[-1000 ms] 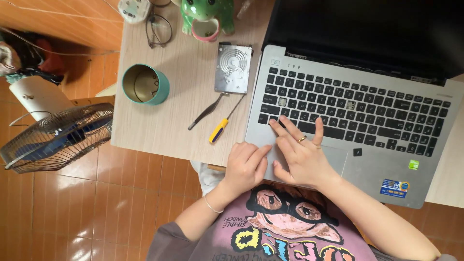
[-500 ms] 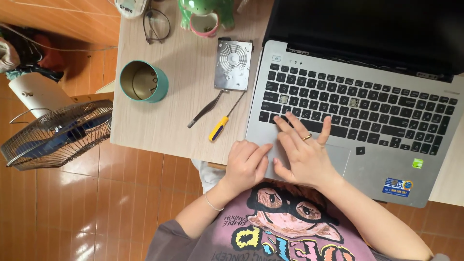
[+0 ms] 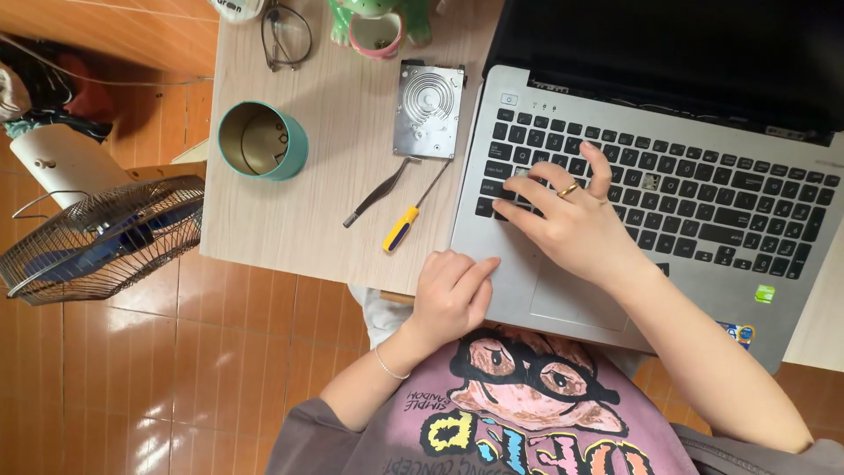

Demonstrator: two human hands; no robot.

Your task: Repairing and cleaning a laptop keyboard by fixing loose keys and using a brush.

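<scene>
A silver laptop (image 3: pixel 747 290) with a black keyboard and a dark screen lies on the pale wooden desk (image 3: pixel 325 149). My right hand (image 3: pixel 571 224), a gold ring on one finger, rests on the left part of the keyboard with its fingers spread and touching the keys. My left hand (image 3: pixel 450 295) sits loosely curled at the laptop's front left corner by the desk edge, holding nothing. One keycap is missing near the keyboard's middle (image 3: pixel 651 182).
Left of the laptop lie an opened hard drive (image 3: pixel 428 110), grey tweezers (image 3: pixel 376 193) and a yellow-handled screwdriver (image 3: pixel 406 222). A teal tin (image 3: pixel 261 141), glasses (image 3: pixel 286 35) and a green pot (image 3: pixel 376 22) stand further back. A wire fan (image 3: pixel 97 242) stands on the tiled floor.
My right hand has moved left and up over the keyboard, fingers now on the left keys. My left hand has stayed at the laptop's front corner.
</scene>
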